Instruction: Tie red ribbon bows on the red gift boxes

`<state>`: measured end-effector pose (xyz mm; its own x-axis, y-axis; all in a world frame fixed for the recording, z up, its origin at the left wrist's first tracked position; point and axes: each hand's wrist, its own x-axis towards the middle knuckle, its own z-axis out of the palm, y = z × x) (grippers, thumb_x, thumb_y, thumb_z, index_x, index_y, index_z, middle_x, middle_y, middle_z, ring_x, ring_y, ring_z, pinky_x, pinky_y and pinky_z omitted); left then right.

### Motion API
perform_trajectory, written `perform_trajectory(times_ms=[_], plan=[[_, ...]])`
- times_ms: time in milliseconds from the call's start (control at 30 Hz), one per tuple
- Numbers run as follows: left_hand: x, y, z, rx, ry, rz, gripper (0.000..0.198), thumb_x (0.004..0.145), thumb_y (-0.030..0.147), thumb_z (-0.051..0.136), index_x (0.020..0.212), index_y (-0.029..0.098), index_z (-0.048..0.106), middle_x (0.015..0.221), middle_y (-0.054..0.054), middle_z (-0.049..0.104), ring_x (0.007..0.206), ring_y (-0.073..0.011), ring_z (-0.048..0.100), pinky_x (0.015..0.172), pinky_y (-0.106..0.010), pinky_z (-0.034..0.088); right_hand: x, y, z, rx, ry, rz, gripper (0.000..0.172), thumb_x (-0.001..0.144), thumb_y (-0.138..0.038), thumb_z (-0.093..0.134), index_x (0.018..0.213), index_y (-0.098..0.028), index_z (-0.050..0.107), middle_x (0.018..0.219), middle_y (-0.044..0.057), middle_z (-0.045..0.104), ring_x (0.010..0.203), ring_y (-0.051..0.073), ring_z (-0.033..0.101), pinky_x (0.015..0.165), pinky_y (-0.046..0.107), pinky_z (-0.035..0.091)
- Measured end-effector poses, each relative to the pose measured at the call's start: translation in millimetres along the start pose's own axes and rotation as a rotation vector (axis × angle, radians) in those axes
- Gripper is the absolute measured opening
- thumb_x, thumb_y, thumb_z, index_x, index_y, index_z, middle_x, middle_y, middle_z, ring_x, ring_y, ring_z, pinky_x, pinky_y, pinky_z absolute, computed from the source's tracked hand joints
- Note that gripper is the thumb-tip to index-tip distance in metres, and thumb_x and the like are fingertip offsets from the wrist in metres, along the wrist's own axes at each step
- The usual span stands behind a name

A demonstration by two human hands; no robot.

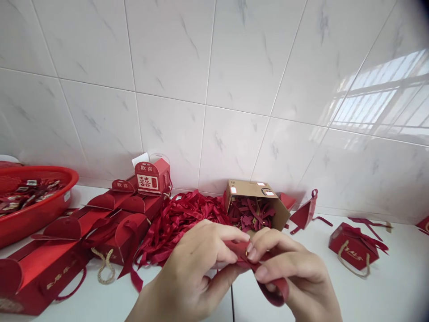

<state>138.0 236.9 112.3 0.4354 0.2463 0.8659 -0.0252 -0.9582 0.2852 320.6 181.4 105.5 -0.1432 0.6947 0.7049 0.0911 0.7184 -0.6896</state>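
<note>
Strip (266,293) slants from far left to near right, its near end curled. Left hand (199,266) and right hand (300,273) pinch it.

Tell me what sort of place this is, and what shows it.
Probably a gift-packaging work spot at a white tabletop. Red boxes stand clustered at the left, a heap of red ribbons lies beside them, and the left hand and right hand hold a red strip.

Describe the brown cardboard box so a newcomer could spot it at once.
Along the foot of the tiled wall runs a white counter. There, just right of the heap of red ribbon, sits the cardboard box, its mouth facing you. It's brown; the other boxes are red.
</note>
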Motion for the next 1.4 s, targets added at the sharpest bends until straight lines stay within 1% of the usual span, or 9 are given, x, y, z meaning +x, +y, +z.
perform_trajectory(times_ms=[200,467,733,833,933,1000,1100,1267,1400], plan=[[2,0,0.1,-0.054,-0.011,0.017,0.025,0.079,0.002,0.06,0.089,0.022,0.05,0.088,-0.004,0.072,0.078,-0.017,0.066,0.072,-0.032,0.05,2,0,1,-0.013,-0.04,-0.093,0.018,0.085,-0.033,0.063,0.098,-0.038,0.075,0.079,0.006,0.068,0.08,0.02,0.062,0.069,0.033,0.055],[1,4,-3.1,-0.03,-0.012,-0.002,0.025,0.076,0.003,0.06,0.088,0.022,0.049,0.085,-0.003,0.071,0.069,-0.0156,0.064,0.067,-0.03,0.047,1,1,5,-0.01,-0.002,-0.13,0.017,0.08,-0.036,0.069,0.095,-0.04,0.075,0.071,0.005,0.07,0.079,0.021,0.063,0.068,0.033,0.055],[-5,2,0.0,-0.01,0.041,-0.086,0.028,0.075,0.006,0.062,0.093,0.021,0.048,0.075,-0.003,0.066,0.065,-0.0161,0.059,0.063,-0.03,0.048,1,2,6,0.021,0.002,-0.115,0.016,0.081,-0.033,0.068,0.094,-0.04,0.075,0.074,0.006,0.069,0.078,0.02,0.063,0.065,0.032,0.056],[-5,0,0.6,-0.022,0.046,-0.093,0.027,0.074,0.004,0.061,0.091,0.021,0.049,0.076,-0.003,0.067,0.065,-0.0155,0.06,0.061,-0.028,0.048,0,2,10,0.02,0.082,-0.013,0.018,0.078,-0.027,0.073,0.092,-0.036,0.075,0.076,0.004,0.066,0.074,0.018,0.063,0.063,0.03,0.056],[-4,0,1.4,-0.011,0.048,-0.094,0.026,0.075,0.003,0.061,0.09,0.021,0.051,0.077,-0.003,0.068,0.067,-0.015,0.061,0.063,-0.027,0.05,0,2,16,-0.006,0.207,0.175,0.031,0.071,-0.025,0.078,0.101,-0.031,0.071,0.084,0.004,0.063,0.072,0.017,0.062,0.058,0.025,0.056],[-3,-1,2.3,0.009,0.057,-0.077,0.024,0.075,0.004,0.063,0.089,0.021,0.051,0.076,-0.004,0.068,0.067,-0.015,0.061,0.064,-0.028,0.05,0,2,19,-0.054,0.209,0.248,0.031,0.069,-0.029,0.078,0.099,-0.028,0.071,0.088,0.005,0.062,0.075,0.018,0.063,0.059,0.025,0.056],[-4,-1,3.5,0.019,0.073,-0.071,0.022,0.076,0.007,0.063,0.089,0.021,0.051,0.074,-0.004,0.067,0.065,-0.0146,0.06,0.063,-0.027,0.05,1,2,22,-0.06,0.169,0.297,0.019,0.07,-0.031,0.077,0.088,-0.026,0.074,0.086,0.006,0.063,0.077,0.019,0.063,0.058,0.024,0.055],[-6,0,3.9,0.032,0.097,-0.107,0.024,0.075,0.009,0.065,0.091,0.021,0.051,0.074,-0.004,0.066,0.064,-0.0144,0.06,0.061,-0.026,0.051,2,-2,25,0.074,0.213,0.368,0.015,0.068,-0.031,0.079,0.082,-0.027,0.076,0.083,0.004,0.06,0.068,0.015,0.06,0.054,0.022,0.052],[-7,1,3.5,0.033,0.114,-0.164,0.027,0.074,0.009,0.064,0.093,0.021,0.049,0.076,-0.004,0.065,0.065,-0.015,0.061,0.06,-0.026,0.052,1,-2,26,0.159,0.214,0.347,0.007,0.073,-0.032,0.076,0.078,-0.027,0.075,0.081,0.003,0.056,0.058,0.009,0.053,0.048,0.02,0.045]])
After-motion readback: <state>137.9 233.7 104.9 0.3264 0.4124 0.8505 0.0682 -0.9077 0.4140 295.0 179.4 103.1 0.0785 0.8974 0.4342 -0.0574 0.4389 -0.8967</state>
